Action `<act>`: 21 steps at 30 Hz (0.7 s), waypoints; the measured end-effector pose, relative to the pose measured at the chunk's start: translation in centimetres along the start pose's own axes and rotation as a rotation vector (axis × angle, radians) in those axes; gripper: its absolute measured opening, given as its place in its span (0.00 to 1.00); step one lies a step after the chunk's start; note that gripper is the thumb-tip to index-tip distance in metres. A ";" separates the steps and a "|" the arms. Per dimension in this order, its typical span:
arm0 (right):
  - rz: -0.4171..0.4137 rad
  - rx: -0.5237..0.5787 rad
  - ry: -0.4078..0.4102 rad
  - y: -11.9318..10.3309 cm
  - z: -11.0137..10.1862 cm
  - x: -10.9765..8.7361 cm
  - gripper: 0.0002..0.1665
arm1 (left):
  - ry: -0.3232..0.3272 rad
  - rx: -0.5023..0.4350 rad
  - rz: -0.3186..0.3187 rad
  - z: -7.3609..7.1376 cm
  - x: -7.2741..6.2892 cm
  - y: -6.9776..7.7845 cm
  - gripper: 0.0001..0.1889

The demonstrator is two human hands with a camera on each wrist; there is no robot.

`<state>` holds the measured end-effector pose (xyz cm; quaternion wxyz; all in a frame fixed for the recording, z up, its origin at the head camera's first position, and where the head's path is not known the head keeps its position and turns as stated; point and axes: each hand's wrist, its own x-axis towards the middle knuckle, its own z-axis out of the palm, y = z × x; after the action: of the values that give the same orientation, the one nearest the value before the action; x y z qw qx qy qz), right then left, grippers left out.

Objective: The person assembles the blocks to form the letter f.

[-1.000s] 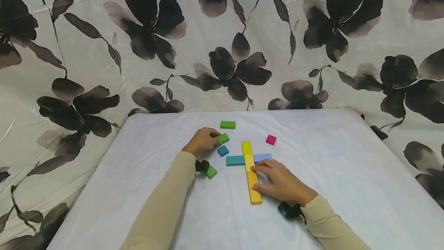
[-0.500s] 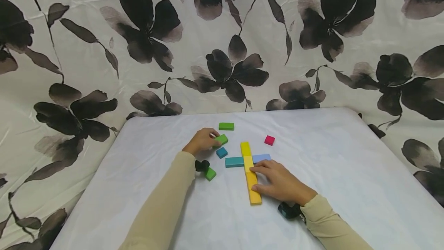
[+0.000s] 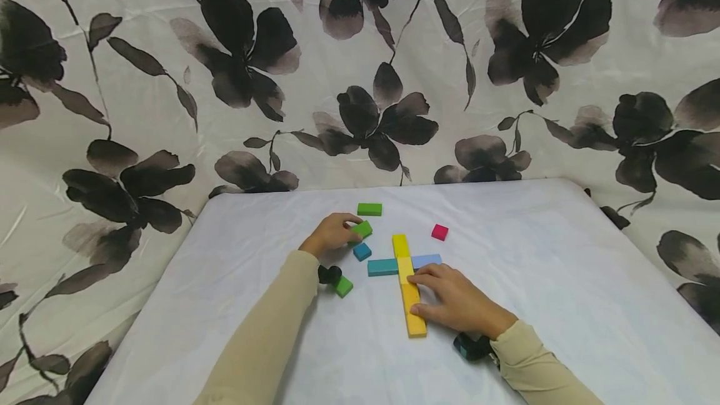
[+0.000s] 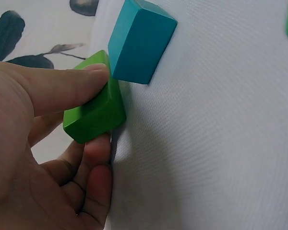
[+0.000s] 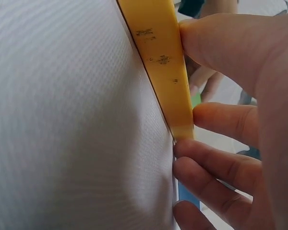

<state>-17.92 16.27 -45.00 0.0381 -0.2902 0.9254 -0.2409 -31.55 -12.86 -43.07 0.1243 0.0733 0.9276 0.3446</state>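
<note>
Head view gives me the left hand (image 3: 332, 232) pinching 1 green block (image 3: 365, 228) between thumb and fingers, near the blue block (image 3: 362, 252) on the white table (image 3: 534, 255). From here I see the right hand (image 3: 462, 300) loosely spread, its fingertips touching the right side of the yellow row (image 3: 416, 326).

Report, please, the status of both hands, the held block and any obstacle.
Left hand pinches green block. Right hand touches yellow row. Small blue block close beside green block, perhaps in the way.

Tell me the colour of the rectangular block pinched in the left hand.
Bright green; the rectangular block shows best in the left wrist view.
</note>
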 end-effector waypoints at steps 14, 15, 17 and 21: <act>-0.013 -0.015 -0.001 -0.2 0.2 0.1 0.37 | 0.006 -0.068 -0.008 -0.7 -0.3 -0.2 0.24; -0.014 -0.019 0.001 -0.2 0.2 0.1 0.37 | 0.006 -0.076 -0.008 -0.7 -0.3 -0.3 0.24; -0.014 -0.020 0.002 -0.2 0.1 0.1 0.36 | 0.009 -0.091 -0.004 -0.7 -0.2 -0.3 0.25; -0.005 -0.023 -0.002 -0.2 -0.1 0.0 0.36 | 0.017 -0.149 0.008 -0.6 -0.2 -0.1 0.26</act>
<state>-17.81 16.20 -44.84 0.0350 -0.2931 0.9273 -0.2302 -31.53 -13.40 -42.66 0.1199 0.0648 0.9001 0.4137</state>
